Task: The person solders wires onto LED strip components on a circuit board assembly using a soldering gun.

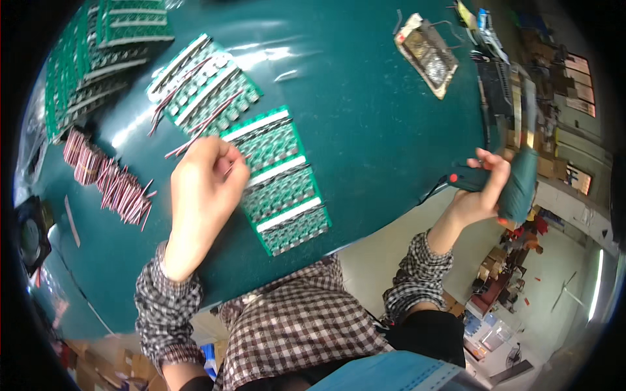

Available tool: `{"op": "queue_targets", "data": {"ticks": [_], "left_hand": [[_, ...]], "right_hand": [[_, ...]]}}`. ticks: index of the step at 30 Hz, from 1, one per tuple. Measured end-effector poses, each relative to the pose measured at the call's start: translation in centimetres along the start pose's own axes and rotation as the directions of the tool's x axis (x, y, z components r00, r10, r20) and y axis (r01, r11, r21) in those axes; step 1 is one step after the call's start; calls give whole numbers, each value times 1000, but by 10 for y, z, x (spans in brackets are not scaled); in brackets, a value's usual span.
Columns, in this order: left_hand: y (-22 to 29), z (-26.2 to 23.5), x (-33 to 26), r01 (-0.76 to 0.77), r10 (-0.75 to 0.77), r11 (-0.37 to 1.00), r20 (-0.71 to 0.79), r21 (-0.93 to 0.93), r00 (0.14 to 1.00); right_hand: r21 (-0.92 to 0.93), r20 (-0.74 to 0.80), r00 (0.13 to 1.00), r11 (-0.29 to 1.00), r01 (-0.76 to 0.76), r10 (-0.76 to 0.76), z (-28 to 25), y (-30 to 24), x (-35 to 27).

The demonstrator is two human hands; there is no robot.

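Note:
My left hand is closed in a pinch over the left edge of a green circuit board panel; a thin reddish wire end shows between its fingertips. Just beyond lies a second green board panel, with red-and-black wires lying slanted across it. Off the table's right edge, my right hand grips a dark green pistol-shaped tool with a red button. Its front end points away from me.
Bundled red, white and black wires lie on the green tabletop at left. Stacked green boards stand at the far left. A small metal tray with browned contents sits at the far right. Tools crowd the right edge.

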State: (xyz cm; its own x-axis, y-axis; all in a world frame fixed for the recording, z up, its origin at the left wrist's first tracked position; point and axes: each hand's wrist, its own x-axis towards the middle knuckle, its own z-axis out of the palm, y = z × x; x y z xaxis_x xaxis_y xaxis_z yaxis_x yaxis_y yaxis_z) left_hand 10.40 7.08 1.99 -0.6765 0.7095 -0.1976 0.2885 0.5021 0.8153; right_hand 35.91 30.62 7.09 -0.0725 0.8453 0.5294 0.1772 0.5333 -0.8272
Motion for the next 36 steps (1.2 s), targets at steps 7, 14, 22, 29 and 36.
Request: {"op": "queue_targets", "data": {"ticks": [7,14,22,29,36], "left_hand": [[5,4,9,-133,133,991,10,-12,991],[-6,5,3,-170,171,985,-39,15,985],[-10,2,-1,-176,174,984,-43,-22,984],[-8,2,0,-172,171,984,-35,-36,985],[-7,0,1,-161,160,986,-23,-47,987]], "right_hand": [[164,67,997,986,21,-32,-22,-27,-9],[116,656,648,797,-593,387,-3,-46,-79],[-116,740,438,738,-665,511,20,-68,-105],[-193,775,412,800,-568,480,31,-71,-105],[-215,753,419,790,-574,508,34,-76,-106]]}}
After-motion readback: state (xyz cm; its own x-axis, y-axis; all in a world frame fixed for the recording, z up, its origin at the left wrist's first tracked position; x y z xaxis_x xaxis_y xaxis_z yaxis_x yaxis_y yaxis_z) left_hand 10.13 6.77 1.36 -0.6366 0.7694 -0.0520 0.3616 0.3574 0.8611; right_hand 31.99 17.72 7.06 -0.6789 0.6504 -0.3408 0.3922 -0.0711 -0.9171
